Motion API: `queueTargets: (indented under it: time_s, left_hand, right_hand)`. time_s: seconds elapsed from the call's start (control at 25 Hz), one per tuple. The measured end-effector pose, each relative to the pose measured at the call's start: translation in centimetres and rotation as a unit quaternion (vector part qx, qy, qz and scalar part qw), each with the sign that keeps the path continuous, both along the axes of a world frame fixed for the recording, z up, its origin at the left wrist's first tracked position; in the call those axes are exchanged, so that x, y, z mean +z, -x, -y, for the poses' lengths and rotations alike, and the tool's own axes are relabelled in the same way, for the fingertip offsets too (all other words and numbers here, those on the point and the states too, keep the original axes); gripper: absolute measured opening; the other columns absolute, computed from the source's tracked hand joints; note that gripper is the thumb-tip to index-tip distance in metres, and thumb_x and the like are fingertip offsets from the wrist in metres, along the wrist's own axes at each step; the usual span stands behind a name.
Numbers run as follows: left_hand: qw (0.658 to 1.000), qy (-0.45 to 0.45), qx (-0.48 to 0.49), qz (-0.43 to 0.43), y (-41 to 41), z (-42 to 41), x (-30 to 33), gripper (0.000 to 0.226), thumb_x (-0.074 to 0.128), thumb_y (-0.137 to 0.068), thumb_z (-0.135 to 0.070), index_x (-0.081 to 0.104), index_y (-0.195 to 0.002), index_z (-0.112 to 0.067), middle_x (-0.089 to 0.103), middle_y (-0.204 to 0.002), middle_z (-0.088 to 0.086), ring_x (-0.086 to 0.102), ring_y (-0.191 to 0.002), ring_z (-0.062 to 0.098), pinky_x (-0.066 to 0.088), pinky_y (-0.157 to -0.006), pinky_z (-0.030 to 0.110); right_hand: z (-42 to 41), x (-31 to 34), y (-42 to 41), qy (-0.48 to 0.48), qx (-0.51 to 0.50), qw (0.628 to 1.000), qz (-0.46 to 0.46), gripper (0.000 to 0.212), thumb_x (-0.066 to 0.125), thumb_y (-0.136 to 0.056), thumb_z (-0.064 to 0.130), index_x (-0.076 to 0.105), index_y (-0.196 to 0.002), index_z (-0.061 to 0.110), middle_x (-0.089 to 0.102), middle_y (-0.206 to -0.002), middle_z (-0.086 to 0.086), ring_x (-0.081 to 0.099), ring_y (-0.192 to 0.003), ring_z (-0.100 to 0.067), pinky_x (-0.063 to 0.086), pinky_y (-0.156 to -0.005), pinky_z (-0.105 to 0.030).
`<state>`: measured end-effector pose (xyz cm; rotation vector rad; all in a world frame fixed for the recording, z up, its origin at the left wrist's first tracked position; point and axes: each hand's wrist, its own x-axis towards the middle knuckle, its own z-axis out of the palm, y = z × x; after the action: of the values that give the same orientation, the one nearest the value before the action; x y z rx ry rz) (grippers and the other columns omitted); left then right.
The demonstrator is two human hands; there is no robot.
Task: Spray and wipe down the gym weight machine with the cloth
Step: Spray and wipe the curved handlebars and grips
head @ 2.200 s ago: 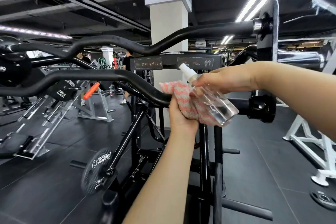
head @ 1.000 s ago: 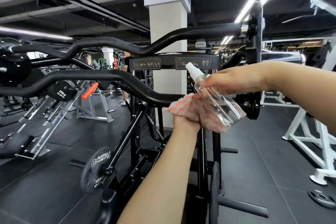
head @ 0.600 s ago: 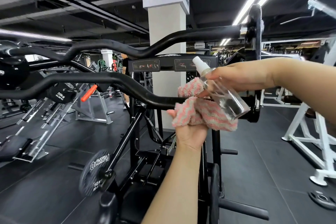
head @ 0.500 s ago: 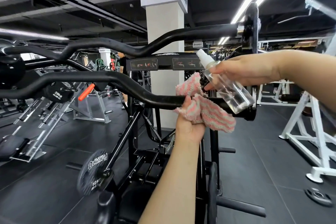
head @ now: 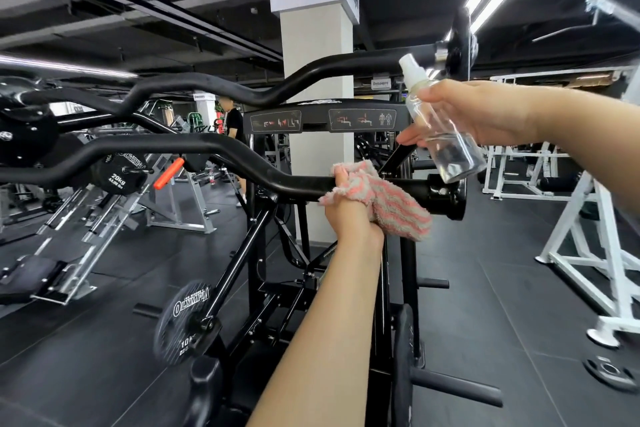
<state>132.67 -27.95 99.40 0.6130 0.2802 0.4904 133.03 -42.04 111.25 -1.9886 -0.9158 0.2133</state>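
Note:
A black curved handle bar (head: 214,156) of the weight machine runs from the left to a round end cap (head: 446,196). My left hand (head: 349,215) grips a pink and white striped cloth (head: 391,204) wrapped round the bar's straight end, just left of the cap. My right hand (head: 485,113) holds a clear spray bottle (head: 440,128) up and to the right of the cloth, white nozzle tilted up and left. A second, higher black bar (head: 311,76) crosses behind, above the instruction panel (head: 325,120).
A white pillar (head: 315,55) with a Demonpro sign stands behind the machine. Olympia plates (head: 188,319) hang low on the frame. White frames (head: 595,239) stand at the right, silver machines (head: 114,204) at the left. A person (head: 233,125) stands far back.
My left hand has slid the cloth to the right along the bar toward the end cap. My right hand has lifted the bottle higher and further right, clear of the cloth.

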Motion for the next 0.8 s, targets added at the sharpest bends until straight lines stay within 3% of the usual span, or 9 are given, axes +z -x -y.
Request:
queueTargets:
  time_s: [0.12,0.2,0.28,0.36,0.44,0.56,0.64,0.76,0.8]
  left_hand:
    - [0.994,0.100,0.052,-0.016,-0.3,-0.4,-0.4,0.025,0.050,-0.095,-0.038,0.055,-0.102,-0.014,0.057,-0.105,0.005,0.056,-0.101,0.023,0.048,-0.092,0.038]
    - [0.995,-0.013,0.097,-0.010,-0.5,-0.7,-2.3,0.022,0.045,-0.098,-0.027,0.053,-0.109,-0.009,0.055,-0.097,0.001,0.056,-0.089,0.016,0.048,-0.078,0.025]
    - [0.985,-0.116,0.131,-0.007,1.2,-1.7,-3.7,0.023,0.044,-0.099,-0.027,0.057,-0.089,-0.011,0.056,-0.077,-0.003,0.055,-0.070,0.011,0.045,-0.063,0.022]
    - [0.952,-0.161,0.261,-0.005,3.5,-3.8,-3.7,0.024,0.042,-0.100,-0.022,0.053,-0.079,-0.016,0.055,-0.075,-0.005,0.052,-0.070,0.010,0.041,-0.064,0.021]
    - [0.904,-0.218,0.367,0.010,4.6,-7.1,-2.9,0.019,0.039,-0.100,-0.019,0.057,-0.095,-0.015,0.056,-0.084,-0.006,0.051,-0.075,0.010,0.040,-0.066,0.014]
    - [0.897,-0.346,0.272,0.044,3.8,-10.6,-0.4,0.040,0.053,-0.090,-0.022,0.049,-0.125,-0.003,0.057,-0.094,0.008,0.055,-0.077,0.018,0.048,-0.069,0.027]
    - [0.843,-0.470,0.260,0.024,2.9,-10.7,0.0,0.040,0.059,-0.080,-0.024,0.052,-0.117,-0.010,0.057,-0.104,0.010,0.054,-0.084,0.013,0.048,-0.075,0.028]
    - [0.798,-0.519,0.305,0.018,1.8,-10.4,-0.5,0.017,0.053,-0.087,-0.014,0.058,-0.101,-0.007,0.058,-0.087,0.012,0.058,-0.076,0.027,0.054,-0.067,0.026]
    - [0.745,-0.569,0.347,-0.018,1.7,-10.1,-0.7,0.014,0.051,-0.091,-0.017,0.062,-0.088,-0.008,0.060,-0.079,0.007,0.059,-0.077,0.028,0.050,-0.077,0.021]
  right_hand:
    - [0.1,-0.1,0.3,0.012,0.000,1.000,0.025,0.033,0.034,-0.098,0.038,0.044,-0.121,0.016,0.071,-0.101,-0.004,0.069,-0.071,-0.006,0.053,-0.064,-0.021]
    - [0.1,-0.3,0.4,0.014,0.003,0.999,0.036,0.031,0.035,-0.098,0.036,0.047,-0.116,0.015,0.069,-0.100,-0.005,0.068,-0.067,-0.004,0.053,-0.061,-0.018]
    - [0.0,-0.4,0.4,0.020,0.004,0.999,0.046,0.030,0.037,-0.097,0.038,0.049,-0.114,0.015,0.070,-0.101,-0.005,0.069,-0.071,-0.005,0.053,-0.070,-0.023]
    - [-0.1,-0.5,0.2,0.023,0.006,0.999,0.045,0.032,0.038,-0.096,0.039,0.048,-0.116,0.016,0.070,-0.101,-0.006,0.069,-0.076,-0.007,0.052,-0.073,-0.027]
    - [-0.2,-0.5,0.0,0.015,0.015,0.999,0.033,0.031,0.038,-0.096,0.038,0.048,-0.115,0.016,0.070,-0.101,-0.008,0.070,-0.073,-0.007,0.053,-0.065,-0.023]
    - [-0.2,-0.5,0.0,0.018,0.020,0.999,0.032,0.031,0.038,-0.096,0.039,0.048,-0.115,0.017,0.071,-0.099,-0.007,0.070,-0.074,-0.006,0.052,-0.063,-0.021]
    - [-0.2,-0.5,-0.1,0.010,0.021,0.999,0.029,0.030,0.038,-0.096,0.038,0.049,-0.113,0.017,0.071,-0.098,-0.007,0.070,-0.074,-0.007,0.053,-0.060,-0.019]
    - [-0.2,-0.6,-0.1,0.003,0.023,0.999,0.033,0.036,0.037,-0.096,0.039,0.049,-0.119,0.014,0.073,-0.096,-0.005,0.070,-0.075,-0.008,0.053,-0.061,-0.018]
    - [-0.1,-0.6,-0.2,0.006,0.020,0.999,0.042,0.037,0.036,-0.096,0.039,0.047,-0.121,0.014,0.074,-0.096,-0.004,0.070,-0.077,-0.008,0.052,-0.064,-0.019]
